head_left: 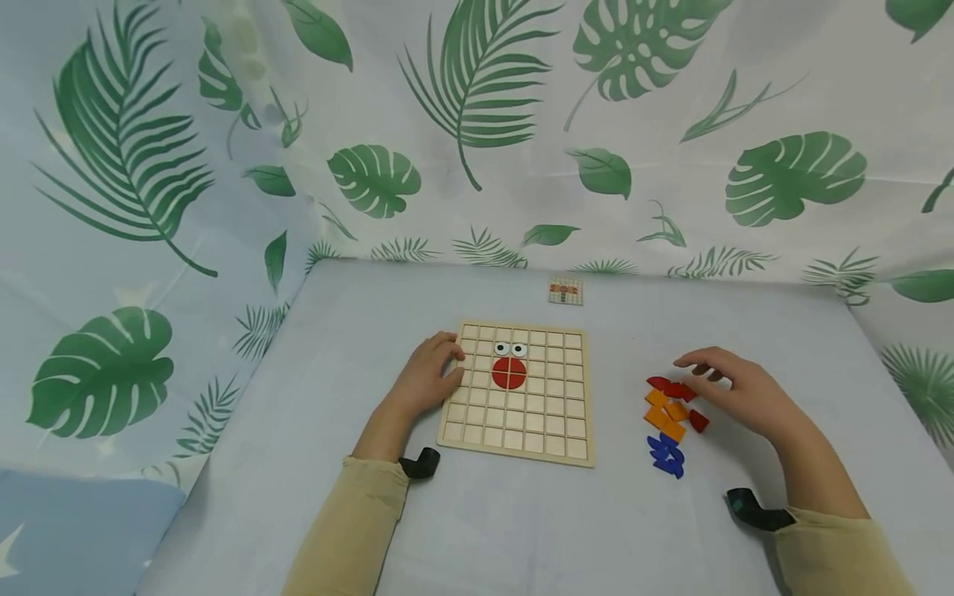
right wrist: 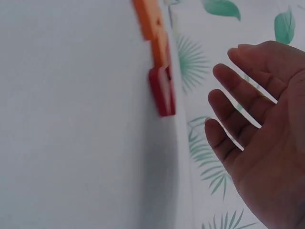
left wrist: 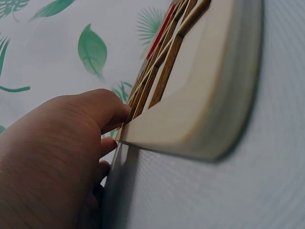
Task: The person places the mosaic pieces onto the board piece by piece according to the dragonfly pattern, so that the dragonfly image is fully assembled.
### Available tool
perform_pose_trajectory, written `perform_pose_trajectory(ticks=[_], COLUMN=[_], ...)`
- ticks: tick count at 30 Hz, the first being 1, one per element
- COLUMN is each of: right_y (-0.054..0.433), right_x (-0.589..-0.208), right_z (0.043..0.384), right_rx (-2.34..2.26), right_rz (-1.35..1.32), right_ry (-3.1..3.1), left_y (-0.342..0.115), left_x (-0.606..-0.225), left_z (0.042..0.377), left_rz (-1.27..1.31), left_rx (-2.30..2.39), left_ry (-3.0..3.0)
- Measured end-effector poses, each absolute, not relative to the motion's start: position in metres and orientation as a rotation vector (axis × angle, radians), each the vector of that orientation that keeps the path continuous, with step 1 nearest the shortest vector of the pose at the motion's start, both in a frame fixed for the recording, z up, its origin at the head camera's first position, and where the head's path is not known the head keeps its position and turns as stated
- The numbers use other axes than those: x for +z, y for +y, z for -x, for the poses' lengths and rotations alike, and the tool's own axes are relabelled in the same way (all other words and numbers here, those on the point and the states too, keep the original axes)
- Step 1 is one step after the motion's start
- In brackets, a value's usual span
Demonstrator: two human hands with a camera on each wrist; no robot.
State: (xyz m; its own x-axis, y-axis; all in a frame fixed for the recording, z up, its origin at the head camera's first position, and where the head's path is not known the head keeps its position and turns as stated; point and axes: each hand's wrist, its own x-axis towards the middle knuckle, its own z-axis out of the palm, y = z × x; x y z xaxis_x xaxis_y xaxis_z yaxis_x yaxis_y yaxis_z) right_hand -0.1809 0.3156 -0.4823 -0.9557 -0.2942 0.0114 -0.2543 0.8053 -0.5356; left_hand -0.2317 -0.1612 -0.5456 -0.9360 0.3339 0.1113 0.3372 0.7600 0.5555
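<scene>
A square wooden grid board (head_left: 553, 402) lies on the table. On it are two white eye pieces (head_left: 510, 349) above a red disc (head_left: 509, 373) made of wedge pieces. My left hand (head_left: 426, 379) rests at the board's left edge, the thumb and fingertips spread along the rim, fingers relaxed. To the right, my right hand (head_left: 734, 389) hovers by the loose pieces, fingers apart and loosely bent. Its palm (right wrist: 271, 162) shows nothing held. Under its fingertips lie red wedge pieces (head_left: 659, 383); orange square pieces (head_left: 656, 416) and blue curved pieces (head_left: 666, 456) lie nearer me.
A small pattern card (head_left: 566, 291) with a grid picture lies behind the board, close to the back wall. Leaf-printed cloth (head_left: 514, 199) hangs at the back and the sides. Pale cloth covers the table (head_left: 522, 530).
</scene>
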Motion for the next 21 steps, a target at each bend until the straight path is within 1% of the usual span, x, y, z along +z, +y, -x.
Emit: perform_pose_trajectory(ticks=[9,15,19,21], right_y=[0.328,0.339,0.343,0.342], right_x=[-0.506,-0.509,-0.512,-0.512], right_z=[0.171,0.163,0.162,0.162], right_rx=[-0.929,-1.07,-1.186,-1.171], right_rz=[0.51,0.393,0.434,0.453], right_ry=[2.893,2.721,2.567,2.562], left_y=[-0.163,-0.163,-0.162,-0.161], left_x=[-0.547,-0.547,-0.546,-0.545], left_z=[0.231,0.232,0.232,0.232], left_rz=[0.559,0.57,0.557,0.554], left_rx=[-0.936,-0.933,-0.936,-0.937], left_ry=[-2.94,-2.936,-2.934,-2.934])
